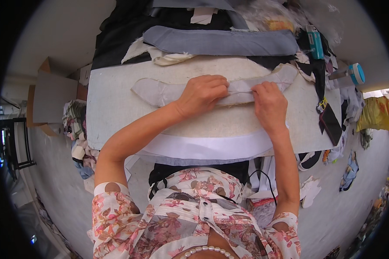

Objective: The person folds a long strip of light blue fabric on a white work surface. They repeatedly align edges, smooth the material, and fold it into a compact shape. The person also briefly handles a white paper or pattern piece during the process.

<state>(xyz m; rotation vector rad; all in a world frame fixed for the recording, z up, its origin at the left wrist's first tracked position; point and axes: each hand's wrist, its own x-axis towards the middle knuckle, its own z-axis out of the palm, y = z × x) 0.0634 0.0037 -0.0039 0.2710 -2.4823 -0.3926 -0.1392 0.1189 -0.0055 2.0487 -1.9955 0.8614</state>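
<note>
A pale grey, curved collar piece (155,91) lies across the board-topped table, its two pointed ends bending up and away from me. My left hand (203,95) is closed over its middle, with the fingers curled and the thumb side toward the right. My right hand (270,101) pinches the piece right of the middle with thumb and fingertips. Between the two hands the cloth shows a crease or seam line. Nearer to me, along the table's front edge, lies a long curved white strip (216,147), with grey-blue cloth showing under it.
Stacked grey-blue collar pieces (220,42) lie at the back on black fabric (112,47), beside cream scraps (168,57). To the right are a teal box (314,42), a dark phone (330,125) and a blue-rimmed roll (357,74). Cloth heaps (78,134) and a cardboard box (54,97) stand left.
</note>
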